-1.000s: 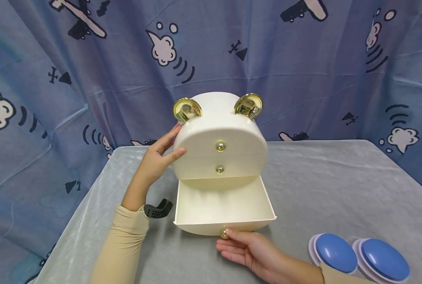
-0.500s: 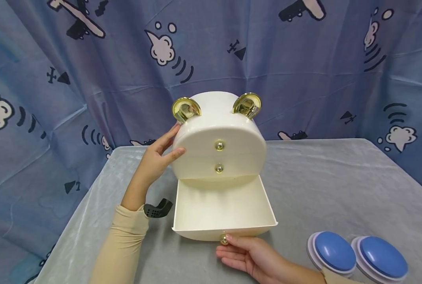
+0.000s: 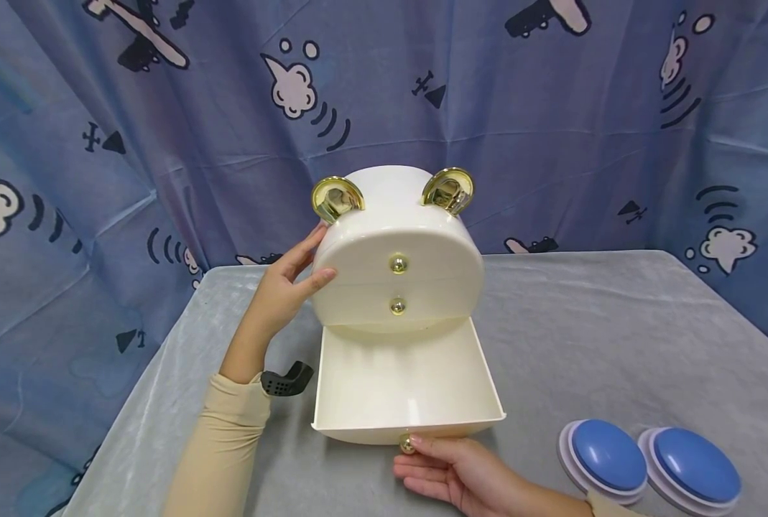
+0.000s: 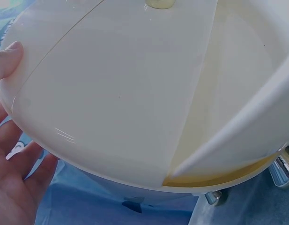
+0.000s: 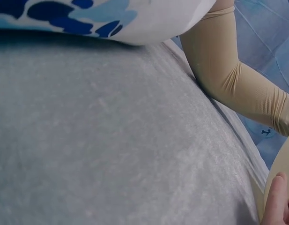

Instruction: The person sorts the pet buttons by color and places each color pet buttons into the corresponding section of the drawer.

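A white rounded storage box (image 3: 396, 208) with two shiny gold ears (image 3: 337, 199) stands in the middle of the head view. Its front has gold ball knobs, and the bottom drawer (image 3: 409, 380) is pulled out, with nothing visible inside. My left hand (image 3: 284, 287) holds the box's left side, thumb on the front face and fingers around the edge, also seen with the box front (image 4: 111, 93) in the left wrist view. With thumb and forefinger, my right hand (image 3: 455, 470) pinches the drawer's gold knob (image 3: 406, 444). Only fingertips of it show in the right wrist view.
Two blue dome-topped push buttons (image 3: 610, 454) on white bases sit at the right front of the grey cloth-covered table (image 3: 590, 323). A blue patterned curtain (image 3: 384, 86) hangs behind. A black strap (image 3: 288, 380) is at the left wrist.
My right hand has moved toward me with the knob, and the bottom drawer has slid further out. My left hand keeps its place on the box.
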Tool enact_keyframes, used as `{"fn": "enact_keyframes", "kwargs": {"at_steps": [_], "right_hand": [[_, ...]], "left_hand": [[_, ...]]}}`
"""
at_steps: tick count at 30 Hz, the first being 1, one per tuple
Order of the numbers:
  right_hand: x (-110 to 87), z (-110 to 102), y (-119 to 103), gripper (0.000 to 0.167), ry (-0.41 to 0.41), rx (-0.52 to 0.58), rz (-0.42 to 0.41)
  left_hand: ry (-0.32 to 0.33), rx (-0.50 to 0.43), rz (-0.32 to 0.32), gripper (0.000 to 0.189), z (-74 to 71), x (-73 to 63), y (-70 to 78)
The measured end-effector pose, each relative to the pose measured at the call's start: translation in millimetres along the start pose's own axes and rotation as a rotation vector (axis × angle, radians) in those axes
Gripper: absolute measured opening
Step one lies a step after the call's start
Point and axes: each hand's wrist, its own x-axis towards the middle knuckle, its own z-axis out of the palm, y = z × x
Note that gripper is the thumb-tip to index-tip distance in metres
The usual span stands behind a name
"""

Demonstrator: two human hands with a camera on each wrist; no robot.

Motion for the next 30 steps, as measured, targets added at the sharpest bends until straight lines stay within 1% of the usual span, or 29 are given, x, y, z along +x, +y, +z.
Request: {"fn": "enact_keyframes", "kwargs": {"at_steps": [3, 5, 8, 10, 13, 15, 16, 18, 20, 21, 22, 23, 25, 26, 27, 28, 30], "right_hand": [[-0.1, -0.8, -0.2, 0.017, -0.003, -0.004, 0.002], [-0.6, -1.2, 0.5, 0.018, 0.007, -0.031, 0.003], [-4.2, -2.3, 0.6, 0.024, 0.034, -0.123, 0.016], [-10.5, -4.9, -0.9, 0.029, 0.033, -0.201, 0.018], [-26.8, -12.5, -9.9, 0.038, -0.012, -0.284, 0.001], [-41.8, -19.9, -20.0, 0.042, -0.063, -0.314, -0.027], [-49.4, -24.2, -25.5, 0.044, -0.096, -0.328, -0.061], [-65.7, -32.6, -39.2, 0.041, -0.118, -0.364, -0.093], [-80.9, -41.5, -51.6, 0.038, -0.125, -0.445, -0.162], [-87.8, -45.6, -57.6, 0.037, -0.102, -0.482, -0.178], [-94.3, -49.3, -62.7, 0.038, -0.06, -0.529, -0.191], [-100.6, -52.4, -67.6, 0.037, 0.004, -0.567, -0.172], [-110.3, -58.8, -73.6, 0.042, 0.125, -0.661, -0.162], [-114.1, -61.8, -75.4, 0.045, 0.188, -0.688, -0.144], [-116.9, -63.7, -76.4, 0.048, 0.267, -0.71, -0.116], [-118.7, -66.0, -76.1, 0.051, 0.341, -0.736, -0.106], [-120.2, -72.1, -73.4, 0.058, 0.45, -0.782, -0.127]], "left_hand": [[0.002, 0.005, -0.003, 0.063, 0.1, 0.6, -0.3], [0.0, 0.003, -0.006, 0.063, 0.4, 0.9, -0.8], [-0.001, 0.0, -0.013, 0.063, 1.1, 0.9, -1.4], [-0.002, -0.001, -0.013, 0.063, 1.7, 0.4, -1.5], [-0.002, -0.002, -0.014, 0.063, 2.7, 0.0, -1.3], [-0.004, -0.005, -0.009, 0.063, 3.5, 0.0, -1.2], [-0.006, -0.005, -0.008, 0.063, 3.8, 0.1, -1.0], [-0.007, -0.007, -0.005, 0.063, 4.1, 0.0, -0.9], [-0.002, -0.004, -0.004, 0.063, 3.6, -0.3, -0.7], [0.002, -0.001, -0.003, 0.063, 3.0, -0.5, -0.6], [0.006, -0.001, -0.005, 0.063, 2.4, -0.7, -0.4], [0.008, -0.001, -0.007, 0.063, 1.8, -0.8, -0.3], [0.009, -0.002, -0.015, 0.063, 0.8, -0.9, -0.5], [0.007, -0.003, -0.018, 0.062, 0.6, -0.9, -0.7], [0.004, -0.005, -0.02, 0.063, 0.5, -0.8, -1.1], [0.001, -0.008, -0.023, 0.062, 0.3, -0.8, -1.1], [-0.001, -0.007, -0.026, 0.062, 0.1, -0.7, -1.2]]}}
